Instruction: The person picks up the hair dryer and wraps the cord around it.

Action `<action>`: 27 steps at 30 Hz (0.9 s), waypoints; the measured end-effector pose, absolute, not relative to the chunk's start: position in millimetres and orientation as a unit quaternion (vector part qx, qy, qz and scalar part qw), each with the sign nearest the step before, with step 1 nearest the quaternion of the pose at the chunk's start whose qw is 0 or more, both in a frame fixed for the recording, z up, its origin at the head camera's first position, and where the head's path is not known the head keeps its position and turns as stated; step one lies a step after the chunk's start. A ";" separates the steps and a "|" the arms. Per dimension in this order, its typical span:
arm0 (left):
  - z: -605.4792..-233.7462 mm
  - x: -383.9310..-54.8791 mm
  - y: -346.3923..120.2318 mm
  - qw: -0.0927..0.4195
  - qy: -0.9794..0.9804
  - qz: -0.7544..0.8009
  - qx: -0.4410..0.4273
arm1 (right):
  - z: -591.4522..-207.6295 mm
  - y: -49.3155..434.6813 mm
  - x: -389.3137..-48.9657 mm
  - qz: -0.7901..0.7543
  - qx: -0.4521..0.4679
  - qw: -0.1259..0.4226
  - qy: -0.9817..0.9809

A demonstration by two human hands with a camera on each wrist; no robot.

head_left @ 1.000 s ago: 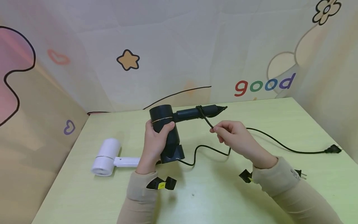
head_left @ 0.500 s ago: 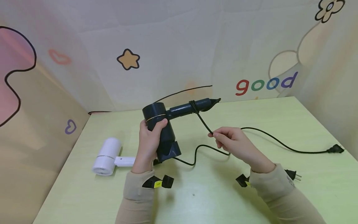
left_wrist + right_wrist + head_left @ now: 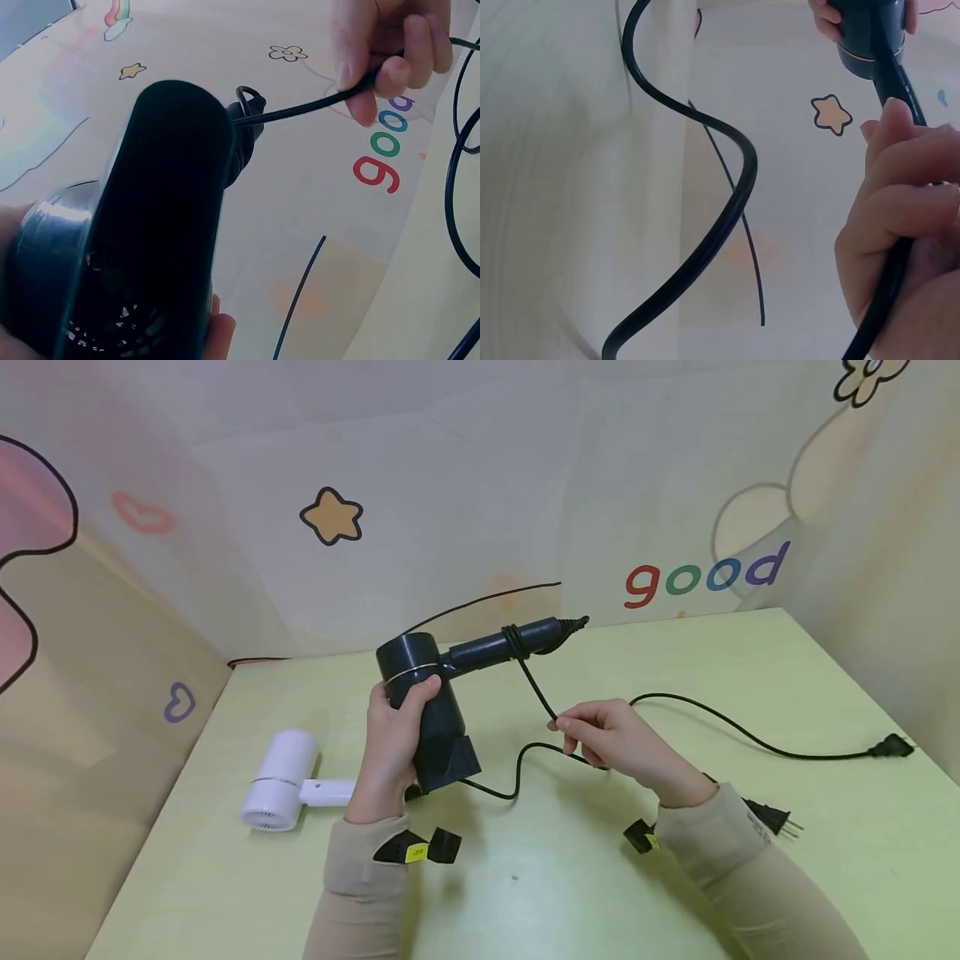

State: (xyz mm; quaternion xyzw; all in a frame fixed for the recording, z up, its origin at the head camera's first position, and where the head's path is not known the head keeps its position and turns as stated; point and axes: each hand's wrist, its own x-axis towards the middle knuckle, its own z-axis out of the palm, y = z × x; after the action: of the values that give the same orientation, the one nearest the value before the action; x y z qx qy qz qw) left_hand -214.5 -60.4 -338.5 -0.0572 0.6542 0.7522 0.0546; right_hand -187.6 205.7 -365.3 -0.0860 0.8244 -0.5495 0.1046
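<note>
My left hand (image 3: 390, 739) grips the body of a dark hair dryer (image 3: 438, 718), raised above the table with its handle pointing right and slightly up. Several turns of black cord (image 3: 515, 642) are wound round that handle. Pinched between the thumb and fingers of my right hand (image 3: 618, 739), the cord (image 3: 537, 689) runs taut down from the handle. In the left wrist view the dryer's dark nozzle (image 3: 150, 210) fills the middle, and the right hand (image 3: 394, 56) holds the cord beyond it. The right wrist view shows the cord (image 3: 881, 307) passing through the curled fingers.
A white hair dryer (image 3: 281, 781) lies on the pale green table (image 3: 525, 910) at the left, its handle partly behind my left wrist. One black plug (image 3: 892, 747) lies at the right edge, another plug (image 3: 772, 818) beside my right sleeve. Loose cord (image 3: 517, 777) curves across the middle.
The dark hair dryer has moved slightly left, its handle tilting further up. My right hand has drawn the cord down and away from the handle, then shifted slightly left.
</note>
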 end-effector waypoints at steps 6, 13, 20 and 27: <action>-336.6 -212.8 -60.1 0.070 0.651 0.754 -0.053 | -369.0 207.4 -193.1 -0.560 -0.064 0.122 0.817; -333.8 -210.8 -61.0 0.085 0.641 0.762 -0.040 | -372.5 210.1 -195.7 -0.555 -0.050 0.121 0.822; -332.1 -211.5 -61.9 0.096 0.623 0.775 -0.042 | -378.2 215.1 -200.6 -0.569 -0.042 0.127 0.811; -329.3 -211.8 -67.4 0.105 0.607 0.787 -0.039 | -381.1 217.2 -203.3 -0.571 -0.024 0.140 0.808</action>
State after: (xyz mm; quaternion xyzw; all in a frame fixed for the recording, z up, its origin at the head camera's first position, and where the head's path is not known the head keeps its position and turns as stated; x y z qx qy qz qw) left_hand -211.8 -67.4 -329.3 -0.0392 0.6073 0.7865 0.1052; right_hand -203.3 217.2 -381.1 -0.0239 0.8084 -0.5712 0.1402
